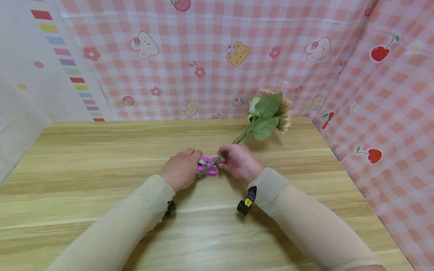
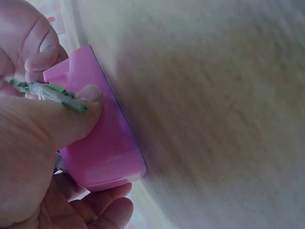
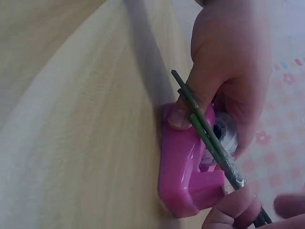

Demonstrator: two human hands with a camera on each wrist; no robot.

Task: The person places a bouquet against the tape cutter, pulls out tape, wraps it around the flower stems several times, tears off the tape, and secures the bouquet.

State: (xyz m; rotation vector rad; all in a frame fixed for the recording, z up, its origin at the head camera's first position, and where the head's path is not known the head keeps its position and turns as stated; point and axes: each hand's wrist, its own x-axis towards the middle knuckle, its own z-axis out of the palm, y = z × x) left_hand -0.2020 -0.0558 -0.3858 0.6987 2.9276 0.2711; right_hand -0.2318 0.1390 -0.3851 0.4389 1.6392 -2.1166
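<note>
A pink tape dispenser (image 1: 212, 172) sits on the wooden table, gripped by my left hand (image 1: 181, 169) with the thumb on its near side and fingers round the back. A clear tape roll (image 3: 229, 130) shows inside it. My right hand (image 1: 240, 162) pinches the green stems (image 3: 209, 138) of a bunch of flowers (image 1: 285, 114), beside the dispenser's cutting end. The stems slant across the dispenser, their cut ends by my left thumb. Shiny clear tape (image 3: 233, 175) is round the stems near my right fingertips. Large green leaves (image 1: 268, 116) and pale blooms point to the back right.
The wooden table (image 1: 101, 162) runs back to a pink checked cloth (image 1: 203, 45) with cartoon prints. Another checked cloth (image 1: 393, 113) borders the right side, and a white cloth (image 1: 23, 75) the left. A black strap mount (image 1: 247, 201) hangs at my right wrist.
</note>
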